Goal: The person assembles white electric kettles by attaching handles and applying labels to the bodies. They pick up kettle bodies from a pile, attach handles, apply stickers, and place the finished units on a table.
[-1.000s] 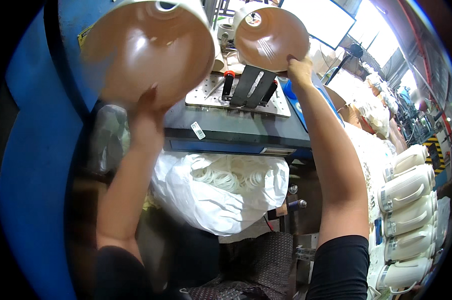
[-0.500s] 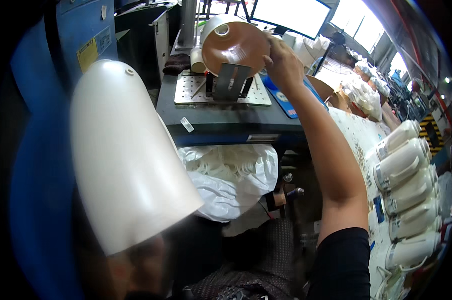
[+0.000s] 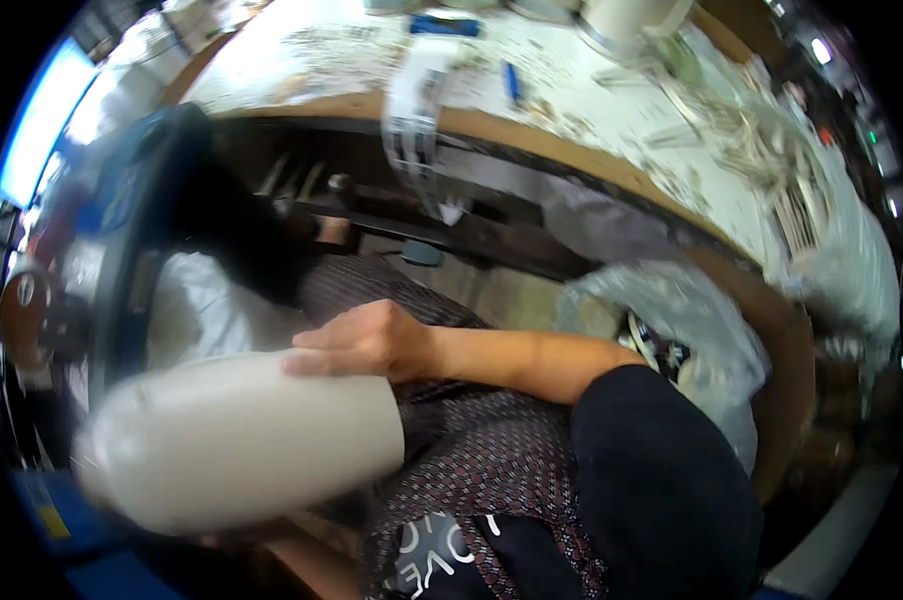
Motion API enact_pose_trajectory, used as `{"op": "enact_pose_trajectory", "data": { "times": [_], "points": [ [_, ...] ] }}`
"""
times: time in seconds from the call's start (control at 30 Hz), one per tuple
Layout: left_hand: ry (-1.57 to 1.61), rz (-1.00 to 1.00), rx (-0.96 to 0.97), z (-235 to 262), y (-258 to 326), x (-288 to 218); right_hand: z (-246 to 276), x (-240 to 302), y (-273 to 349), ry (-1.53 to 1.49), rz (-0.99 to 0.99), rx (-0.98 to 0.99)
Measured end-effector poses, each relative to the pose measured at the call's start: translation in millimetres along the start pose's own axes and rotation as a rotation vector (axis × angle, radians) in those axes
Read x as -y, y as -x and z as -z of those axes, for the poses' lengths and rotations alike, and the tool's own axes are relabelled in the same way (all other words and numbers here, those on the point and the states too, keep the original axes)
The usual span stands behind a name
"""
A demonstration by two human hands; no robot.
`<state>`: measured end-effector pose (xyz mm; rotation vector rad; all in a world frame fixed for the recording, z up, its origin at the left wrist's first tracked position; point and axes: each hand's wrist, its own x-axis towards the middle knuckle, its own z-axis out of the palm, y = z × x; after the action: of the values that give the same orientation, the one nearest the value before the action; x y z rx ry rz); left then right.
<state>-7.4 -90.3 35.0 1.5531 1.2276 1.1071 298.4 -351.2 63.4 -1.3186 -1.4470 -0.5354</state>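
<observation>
A large white dome-ended shell lies sideways in front of me, its rounded end to the left and its wide end near my lap. My right hand rests on its upper side close to the wide end, fingers together against the surface. Beneath the shell, my left hand supports it; the fingers are hidden and only the wrist and forearm show clearly. At the far left, a second shell shows its brown-toned inside, mounted at the blurred workbench.
A white-topped table crosses the far side, with a label strip hanging off its edge. On it are a blue pen, a white pitcher and heaped pale strips. A clear plastic bag is beside my right arm.
My view has swung to the right. My right hand has left the shell at the workbench and is now on the held shell, which has tipped from upright to sideways.
</observation>
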Motion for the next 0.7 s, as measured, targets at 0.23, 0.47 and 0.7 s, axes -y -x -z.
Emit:
{"op": "enact_pose_trajectory", "data": {
  "times": [0.23, 0.47, 0.7],
  "points": [
    [0.043, 0.059, 0.176, -54, -9, -17, 62, 16, 98, 0.073, -0.224, 0.227],
    [0.124, 0.025, 0.415, -25, -55, 3, 223, 26, 318, 0.265, -1.644, 0.329],
    [0.068, -0.006, 0.276, -57, -52, -33, 362, 98, 488, 1.133, -2.344, 0.522]
  ]
}}
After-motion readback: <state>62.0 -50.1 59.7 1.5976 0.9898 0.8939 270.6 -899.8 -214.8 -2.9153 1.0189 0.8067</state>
